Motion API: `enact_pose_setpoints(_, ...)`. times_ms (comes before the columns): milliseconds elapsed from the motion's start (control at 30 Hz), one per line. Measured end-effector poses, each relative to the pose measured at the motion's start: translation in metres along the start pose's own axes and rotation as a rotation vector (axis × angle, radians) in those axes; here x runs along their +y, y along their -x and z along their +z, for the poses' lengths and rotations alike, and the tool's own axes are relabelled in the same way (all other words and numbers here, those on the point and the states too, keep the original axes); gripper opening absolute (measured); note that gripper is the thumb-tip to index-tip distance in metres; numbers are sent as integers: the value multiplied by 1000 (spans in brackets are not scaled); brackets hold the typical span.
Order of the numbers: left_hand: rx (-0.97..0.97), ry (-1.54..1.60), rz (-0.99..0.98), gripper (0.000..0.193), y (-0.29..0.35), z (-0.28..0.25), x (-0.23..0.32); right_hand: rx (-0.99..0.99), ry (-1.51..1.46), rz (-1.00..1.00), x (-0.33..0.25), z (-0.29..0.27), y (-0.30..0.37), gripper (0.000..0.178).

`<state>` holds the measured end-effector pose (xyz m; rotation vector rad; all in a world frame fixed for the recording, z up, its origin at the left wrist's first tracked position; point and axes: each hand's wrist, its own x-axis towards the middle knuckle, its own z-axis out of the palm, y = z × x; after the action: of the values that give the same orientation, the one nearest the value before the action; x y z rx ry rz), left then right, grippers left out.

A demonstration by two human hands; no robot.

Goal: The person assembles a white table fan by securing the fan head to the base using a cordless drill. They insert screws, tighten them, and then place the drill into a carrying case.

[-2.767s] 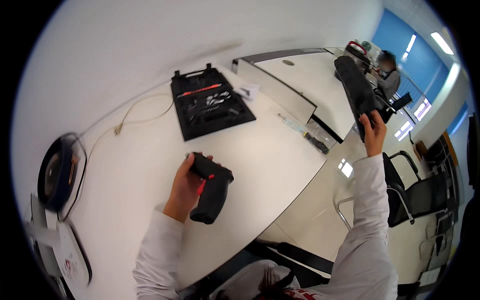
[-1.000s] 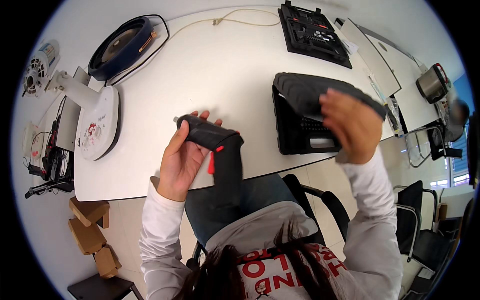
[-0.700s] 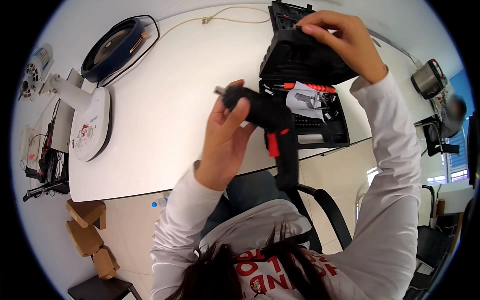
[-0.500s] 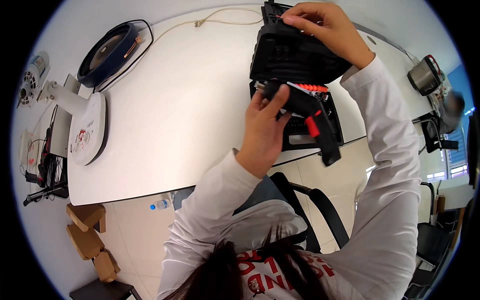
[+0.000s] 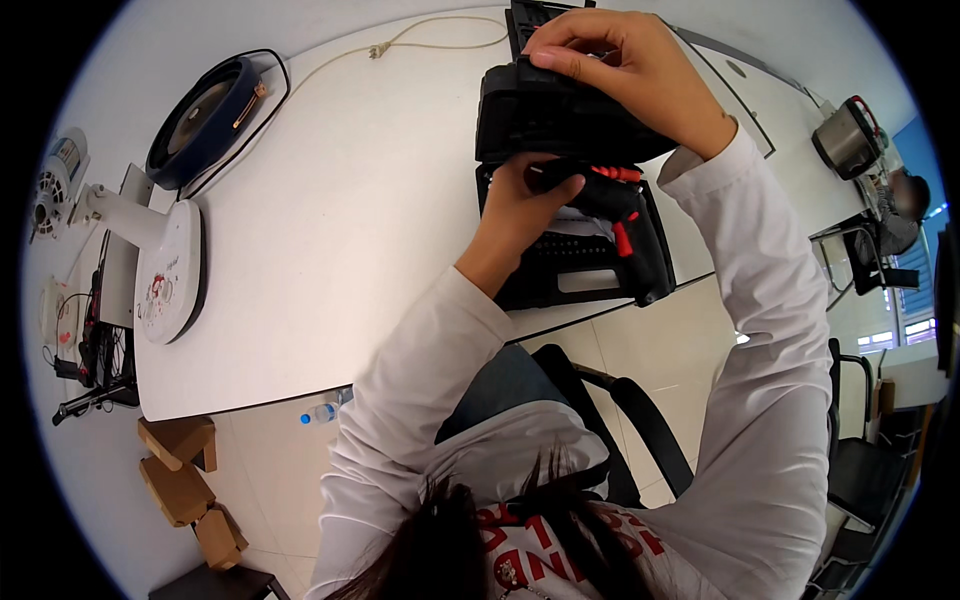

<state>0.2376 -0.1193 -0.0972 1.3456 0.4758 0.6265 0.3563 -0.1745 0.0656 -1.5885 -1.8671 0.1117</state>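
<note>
A black tool case (image 5: 585,296) lies open at the table's front edge, its lid (image 5: 550,125) raised at the back. My left hand (image 5: 512,215) is closed around the front end of a black cordless screwdriver (image 5: 652,255) with red parts. The screwdriver sits low over the case's tray, its handle pointing to the right and toward me. Orange-red pieces (image 5: 617,174) and a row of small bits show in the tray around it. My right hand (image 5: 640,70) grips the upper edge of the lid, thumb on the near side; its fingertips are partly hidden.
Another black case (image 5: 528,18) stands behind the lid. A beige plug cord (image 5: 378,50) runs along the back. At left are a dark blue round appliance (image 5: 205,120) and a white stand base (image 5: 172,275). A metal pot (image 5: 850,138) and a seated person (image 5: 897,215) are at far right.
The screwdriver has come down with my left hand onto the case's tray. My right hand has shifted onto the lid's edge. The whole view has moved slightly.
</note>
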Motion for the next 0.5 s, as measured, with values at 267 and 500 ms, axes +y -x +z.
enact_pose_setpoints(267, 13, -741, 439, 40, 6, -17, 1, -6, -27, -72, 8, 4, 7, 18)
enact_pose_setpoints(500, 68, -1006, 404, 42, 19, -4, 11, -21, -60, -42, 3, 6, 12, 17)
